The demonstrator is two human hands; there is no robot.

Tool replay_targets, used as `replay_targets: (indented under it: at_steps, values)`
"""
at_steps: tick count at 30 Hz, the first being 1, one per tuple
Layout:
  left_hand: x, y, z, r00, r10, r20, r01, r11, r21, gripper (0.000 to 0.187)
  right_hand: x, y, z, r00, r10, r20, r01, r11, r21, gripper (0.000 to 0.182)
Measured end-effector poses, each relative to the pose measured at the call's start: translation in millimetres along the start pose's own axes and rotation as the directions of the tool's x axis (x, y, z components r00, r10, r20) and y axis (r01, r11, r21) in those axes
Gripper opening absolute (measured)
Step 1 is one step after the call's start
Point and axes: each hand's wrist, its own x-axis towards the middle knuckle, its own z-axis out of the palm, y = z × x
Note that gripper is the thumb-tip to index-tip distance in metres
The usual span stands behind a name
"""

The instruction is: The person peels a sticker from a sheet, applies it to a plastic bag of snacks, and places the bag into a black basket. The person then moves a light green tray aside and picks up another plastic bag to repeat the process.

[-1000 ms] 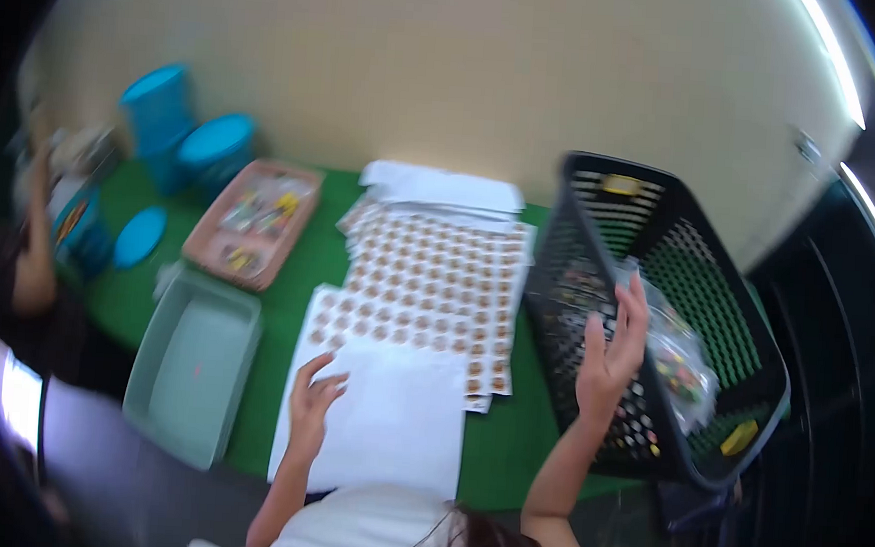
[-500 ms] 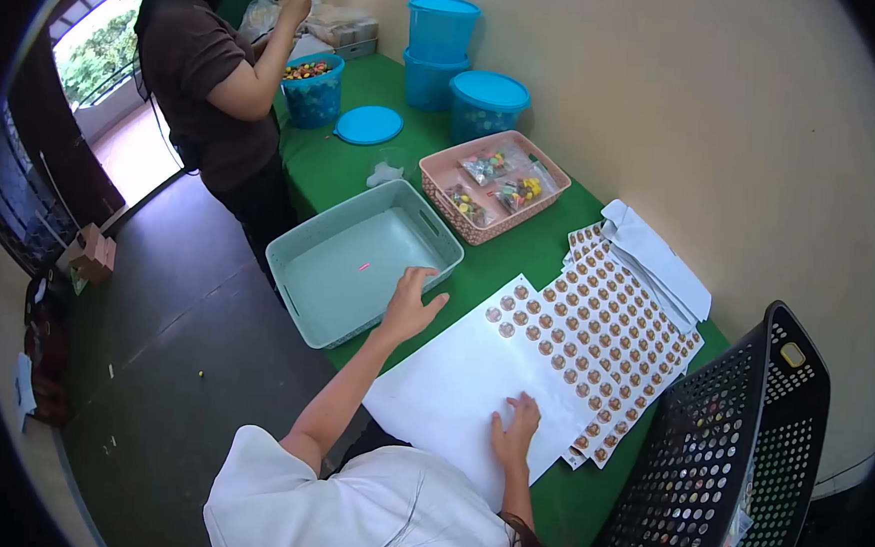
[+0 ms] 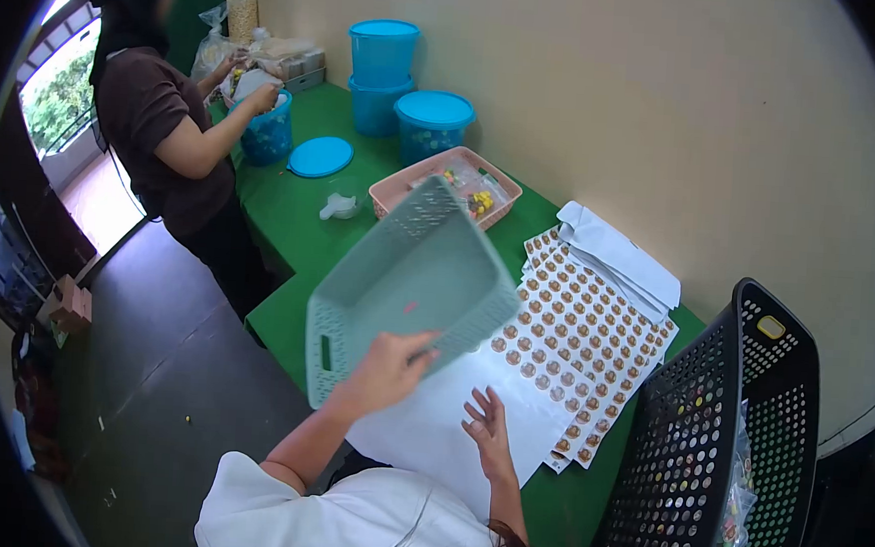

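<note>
A pale green plastic basket (image 3: 428,263) is raised and tilted above the table. My left hand (image 3: 388,371) is closed on its near rim, and a small pink strip (image 3: 410,307) lies on the basket's bottom. My right hand (image 3: 488,432) hovers over a large white sheet (image 3: 429,413), fingers apart and holding nothing. Beside it lie sheets of round brown stickers (image 3: 593,353), partly covered by the white sheet. Behind the green basket stands a pink basket (image 3: 502,207) with clear packets of colourful sweets (image 3: 480,204), partly hidden by it.
Folded white paper (image 3: 619,255) lies at the wall side of the green table (image 3: 275,309). A tall black basket (image 3: 681,469) holding packets stands on the right. Blue lidded tubs (image 3: 434,123) and a loose blue lid (image 3: 320,156) are farther back. A co-worker (image 3: 156,126) handles a blue bucket (image 3: 268,138).
My left hand has taken hold of the green basket, which has risen off the table, tilted and turned. My right hand has lifted slightly. The co-worker's hands have lowered to the bucket.
</note>
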Motion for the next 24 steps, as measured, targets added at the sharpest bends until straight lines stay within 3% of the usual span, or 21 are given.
replay_targets:
  at_steps: [1,3,5,6,8,9,12,14,15,16,17,18,19,20,21,23,24]
  values:
    - [-3.8,4.6,13.5,0.992,0.118,-0.032,-0.121,0.989,-0.086,0.022,-3.9,-22.2,8.6,0.998,-0.059,0.035,0.056,0.995,0.079,0.077]
    - [-1.9,18.7,37.4,0.985,0.169,-0.036,-0.173,0.963,-0.208,0.023,-11.6,-35.0,17.3,0.991,-0.121,0.058,0.111,0.982,0.155,0.081]
    - [-0.2,32.6,57.9,0.974,0.221,-0.048,-0.225,0.920,-0.322,0.024,-15.3,-35.4,24.2,0.932,-0.361,0.029,0.361,0.920,-0.154,0.090]
    - [-0.1,38.9,67.3,0.975,0.217,-0.054,-0.222,0.906,-0.360,0.026,-16.7,-34.7,28.1,0.932,-0.361,0.025,0.360,0.920,-0.157,0.090]
    - [-1.1,48.0,81.5,0.976,0.210,-0.055,-0.214,0.890,-0.402,0.027,-21.3,-31.6,32.7,0.847,-0.524,-0.088,0.383,0.716,-0.584,0.094]
    - [-1.5,51.4,86.8,0.975,0.222,0.004,-0.202,0.891,-0.407,0.029,-22.4,-29.2,30.6,0.848,-0.522,-0.092,0.378,0.717,-0.586,0.094]
    - [-4.0,62.0,96.0,0.973,0.182,0.141,-0.099,0.884,-0.456,0.031,-17.1,-11.3,17.2,0.861,-0.392,-0.325,0.309,0.910,-0.278,0.095]
    - [1.1,69.6,90.2,0.916,0.349,0.199,-0.213,0.841,-0.497,0.032,-13.9,-0.3,8.2,0.855,-0.263,-0.446,0.277,0.960,-0.034,0.095]
    - [9.2,67.1,85.0,0.913,0.353,0.203,-0.215,0.841,-0.496,0.032,-14.5,3.2,3.9,0.850,-0.190,-0.492,0.268,0.959,0.092,0.095]
    - [20.8,60.0,75.1,0.848,0.491,0.199,-0.349,0.801,-0.487,0.030,-19.5,5.3,-1.3,0.848,-0.191,-0.494,0.270,0.959,0.092,0.095]
    - [33.7,51.9,62.9,0.763,0.616,0.195,-0.474,0.739,-0.478,0.028,-26.6,6.4,-7.8,0.759,-0.342,-0.554,0.340,0.934,-0.110,0.091]
    - [48.1,43.1,45.3,0.826,0.551,0.119,-0.460,0.780,-0.424,0.028,-31.3,4.3,-14.2,0.654,-0.493,-0.574,0.382,0.870,-0.312,0.088]
    - [64.4,33.0,29.0,0.875,0.482,0.036,-0.436,0.820,-0.372,0.028,-34.1,-3.4,-19.6,0.652,-0.494,-0.575,0.383,0.869,-0.312,0.088]
    - [87.9,8.4,30.7,0.918,0.347,-0.192,-0.396,0.802,-0.446,0.029,-37.2,-13.6,-24.5,0.698,-0.403,-0.592,0.459,0.886,-0.063,0.083]
    - [107.0,-3.2,18.3,0.921,0.258,-0.293,-0.358,0.855,-0.375,0.031,-39.0,-19.7,-30.5,0.748,-0.316,-0.584,0.505,0.842,0.190,0.078]
    - [156.3,-62.0,14.8,0.922,0.190,-0.336,-0.233,0.968,-0.093,0.033,-42.3,-21.6,-43.0,0.776,-0.324,-0.541,0.523,0.810,0.265,0.075]
    - [173.6,-98.0,21.7,0.921,0.192,-0.339,-0.234,0.968,-0.088,0.033,-44.1,-21.3,-48.2,0.804,-0.333,-0.493,0.530,0.777,0.340,0.073]
